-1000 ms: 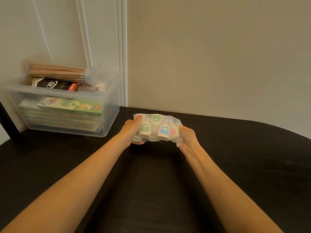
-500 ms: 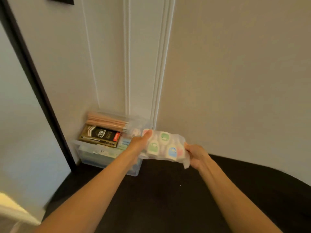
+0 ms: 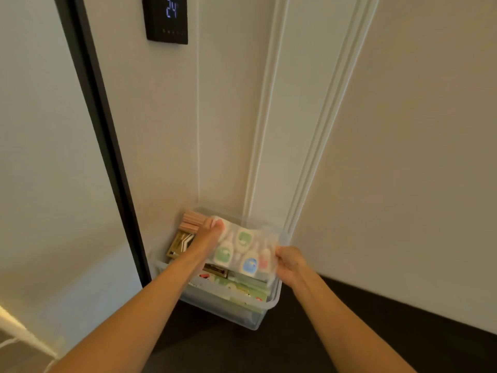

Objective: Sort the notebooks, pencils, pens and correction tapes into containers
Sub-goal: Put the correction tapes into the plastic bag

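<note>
Correction tape pack (image 3: 243,253), stretched between left hand (image 3: 207,240), right hand (image 3: 290,263)

I find the clear container (image 3: 270,305) set into a corner, with the wall (image 3: 376,157) directly behind it and the black door frame (image 3: 107,157) just to its left. The pack of correction tapes (image 3: 242,249) covers most of its open top, gripped at either end by my left hand (image 3: 207,238) and right hand (image 3: 289,262). Pencils (image 3: 192,222) occupy the far-left edge. The dark table (image 3: 349,319) leaves the front and right approaches free.
</note>
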A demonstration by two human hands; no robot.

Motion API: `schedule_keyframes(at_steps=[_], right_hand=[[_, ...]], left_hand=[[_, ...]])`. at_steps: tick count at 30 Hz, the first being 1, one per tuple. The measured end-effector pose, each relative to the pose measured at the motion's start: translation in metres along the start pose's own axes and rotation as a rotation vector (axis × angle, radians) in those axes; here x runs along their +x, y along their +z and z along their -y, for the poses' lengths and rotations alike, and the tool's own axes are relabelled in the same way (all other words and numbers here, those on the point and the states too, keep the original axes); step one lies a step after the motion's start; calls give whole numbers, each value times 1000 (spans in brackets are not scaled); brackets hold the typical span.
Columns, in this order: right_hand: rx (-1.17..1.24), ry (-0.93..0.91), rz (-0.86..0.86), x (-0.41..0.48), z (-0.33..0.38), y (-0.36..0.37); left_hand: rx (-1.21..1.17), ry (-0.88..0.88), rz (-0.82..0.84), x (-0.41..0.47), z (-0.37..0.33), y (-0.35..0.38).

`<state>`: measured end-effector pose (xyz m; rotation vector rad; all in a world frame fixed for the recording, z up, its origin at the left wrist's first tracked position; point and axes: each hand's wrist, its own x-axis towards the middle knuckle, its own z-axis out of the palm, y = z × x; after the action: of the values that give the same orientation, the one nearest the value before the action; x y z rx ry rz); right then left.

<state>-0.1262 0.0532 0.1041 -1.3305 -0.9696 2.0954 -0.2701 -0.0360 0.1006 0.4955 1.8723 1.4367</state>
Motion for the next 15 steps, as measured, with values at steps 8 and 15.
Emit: schedule_keyframes(at_steps=[8, 15], right_hand=[[-304, 57, 0, 46, -32, 0], [-1050, -269, 11, 45, -30, -15]], left_hand=[[79, -73, -17, 27, 43, 2], [579, 49, 77, 32, 43, 10]])
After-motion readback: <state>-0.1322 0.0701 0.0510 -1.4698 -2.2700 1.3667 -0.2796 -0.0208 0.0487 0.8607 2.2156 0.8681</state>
